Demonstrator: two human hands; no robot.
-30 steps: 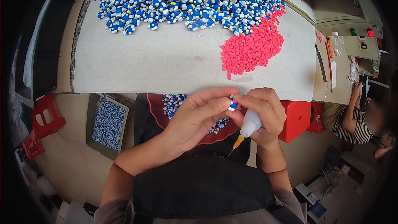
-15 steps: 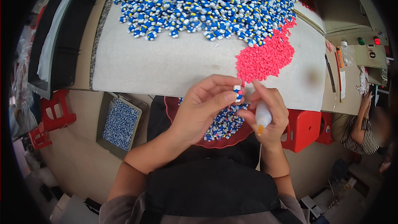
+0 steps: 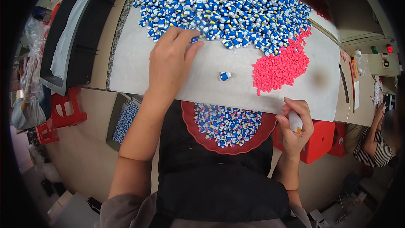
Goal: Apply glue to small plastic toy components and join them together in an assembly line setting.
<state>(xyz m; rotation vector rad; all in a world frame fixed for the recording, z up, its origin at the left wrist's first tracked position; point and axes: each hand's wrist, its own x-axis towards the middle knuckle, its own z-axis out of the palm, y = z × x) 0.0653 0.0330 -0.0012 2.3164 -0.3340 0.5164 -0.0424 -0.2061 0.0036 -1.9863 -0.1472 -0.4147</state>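
Observation:
My left hand is at the near edge of a heap of small blue-and-white figurines. Between its curled thumb and forefinger shows one blue figurine. A single loose figurine lies apart on the white-covered table. My right hand, past the table's near edge, is wrapped round a white squeeze bottle with an orange-yellow tip pointing down toward me. Below the table edge, at my lap, a red scalloped bowl holds many figurines, some with pink bits.
Small pink pieces are piled right of the figurines. A grey bin of blue-and-white pieces stands on the floor at left. Red stools flank me. A black tray stands far left; a person in stripes sits at right.
My left hand has moved from above the bowl up to the heap. The figurine it held is no longer in it. My right hand, still with the bottle, has shifted right and down.

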